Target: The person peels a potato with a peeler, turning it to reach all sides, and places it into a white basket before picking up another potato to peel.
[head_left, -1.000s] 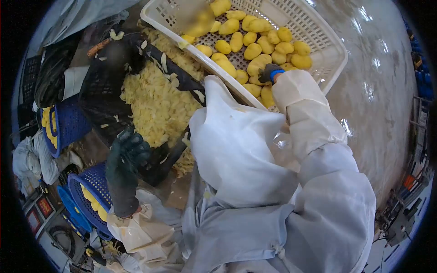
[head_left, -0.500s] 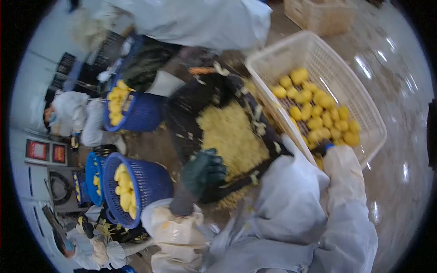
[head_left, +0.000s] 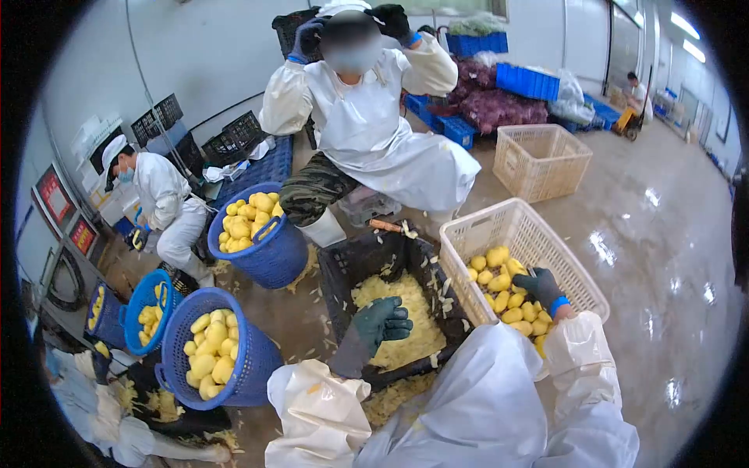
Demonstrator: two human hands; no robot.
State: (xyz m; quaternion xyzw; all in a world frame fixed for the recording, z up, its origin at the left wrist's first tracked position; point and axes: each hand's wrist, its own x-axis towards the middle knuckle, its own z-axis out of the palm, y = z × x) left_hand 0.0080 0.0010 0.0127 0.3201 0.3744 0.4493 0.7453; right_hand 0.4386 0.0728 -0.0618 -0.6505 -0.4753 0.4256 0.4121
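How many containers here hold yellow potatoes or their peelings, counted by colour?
Blue baskets, potatoes: 4 (the leftmost is partly hidden)
Cream crate, potatoes: 1
Black crate, peelings: 1
Total: 6

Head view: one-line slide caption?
Gloved right hand reaches into white basket of peeled potatoes; left hand hovers over black crate of peelings.

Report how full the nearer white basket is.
Partly full: peeled yellow potatoes cover only the near part of the white basket, by the right hand.
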